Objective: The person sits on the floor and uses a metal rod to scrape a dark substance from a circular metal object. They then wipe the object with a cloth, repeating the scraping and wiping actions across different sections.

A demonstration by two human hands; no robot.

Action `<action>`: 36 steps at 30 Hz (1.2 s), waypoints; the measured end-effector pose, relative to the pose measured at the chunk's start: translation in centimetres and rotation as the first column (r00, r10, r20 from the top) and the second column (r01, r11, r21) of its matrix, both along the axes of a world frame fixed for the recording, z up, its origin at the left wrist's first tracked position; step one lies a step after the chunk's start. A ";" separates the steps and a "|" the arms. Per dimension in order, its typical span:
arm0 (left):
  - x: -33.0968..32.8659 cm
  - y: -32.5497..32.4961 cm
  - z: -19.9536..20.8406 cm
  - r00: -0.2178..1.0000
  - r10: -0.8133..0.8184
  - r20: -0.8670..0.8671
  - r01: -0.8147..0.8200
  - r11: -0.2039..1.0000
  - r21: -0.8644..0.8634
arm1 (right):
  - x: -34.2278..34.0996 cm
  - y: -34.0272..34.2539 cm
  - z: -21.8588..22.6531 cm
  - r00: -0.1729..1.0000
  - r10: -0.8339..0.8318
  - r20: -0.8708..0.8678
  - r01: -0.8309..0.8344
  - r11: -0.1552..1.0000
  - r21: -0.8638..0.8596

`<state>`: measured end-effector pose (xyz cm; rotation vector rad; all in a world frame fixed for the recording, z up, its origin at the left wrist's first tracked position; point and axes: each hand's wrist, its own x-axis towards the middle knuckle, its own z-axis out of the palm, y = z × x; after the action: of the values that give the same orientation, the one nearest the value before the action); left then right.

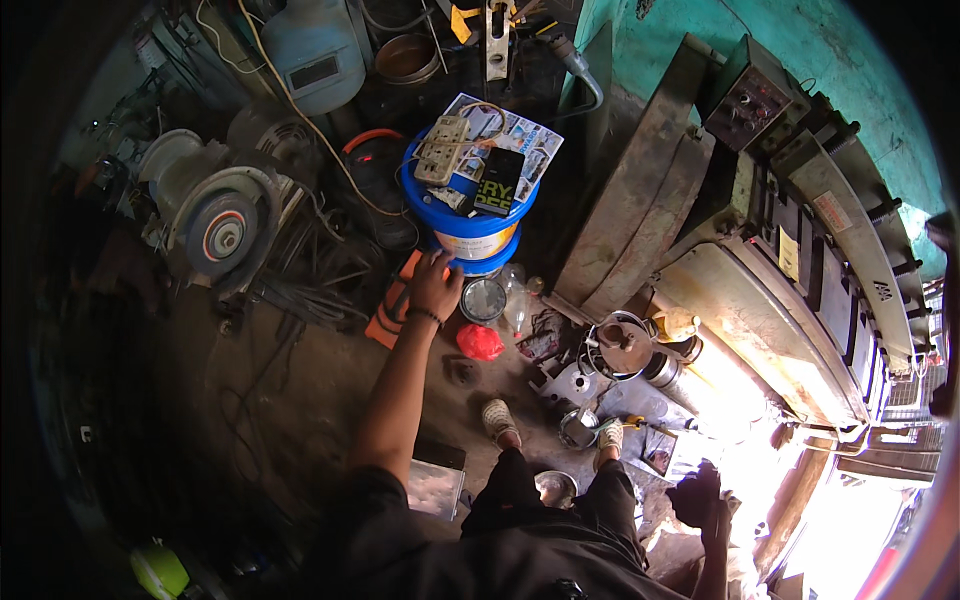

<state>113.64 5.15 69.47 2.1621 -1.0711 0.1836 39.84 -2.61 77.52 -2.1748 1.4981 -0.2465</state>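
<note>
My left hand (pixel 435 288) reaches forward, fingers stretched out, just in front of a blue-lidded bucket (pixel 472 243). Under and beside it lies an orange and black flat case (pixel 392 312); whether the fingers touch it I cannot tell. On the bucket lid rest a beige extension socket (pixel 442 150), a printed sheet (pixel 541 140) and a black flat item with yellow-green lettering (pixel 500 180). Low at the right, my right hand (pixel 700 497) is a dark shape against glare. A dark bulk shows there, and its fingers cannot be made out.
A bench grinder (pixel 224 232) stands at the left with cables around it. Large metal machinery (pixel 770 290) fills the right side. Near my feet are a round tin (pixel 483 300), a red plastic bag (pixel 480 342), a clear bottle (pixel 516 300), a metal bowl (pixel 555 488) and scattered metal parts.
</note>
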 end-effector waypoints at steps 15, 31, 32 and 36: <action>14.3 -20.5 1.7 0.969 -0.172 0.179 0.092 0.918 0.386 | -11.3 17.5 -4.2 0.757 -0.433 -0.488 0.573 0.800 0.178; 13.6 -21.7 1.3 0.960 -0.226 0.164 0.130 0.882 0.452 | -14.6 23.4 -5.0 0.627 -0.477 -0.616 0.701 0.690 0.179; 13.4 -21.4 1.6 0.962 -0.219 0.163 0.139 0.908 0.395 | -14.7 23.5 -5.1 0.626 -0.474 -0.619 0.701 0.689 0.182; 11.0 -19.7 4.3 0.966 -0.171 0.192 0.149 0.981 0.124 | -15.0 24.4 -5.5 0.618 -0.478 -0.625 0.711 0.679 0.183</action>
<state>124.66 -14.54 73.78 2.1748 -1.3950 0.2809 24.80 21.80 72.00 -1.3500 2.3360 0.4858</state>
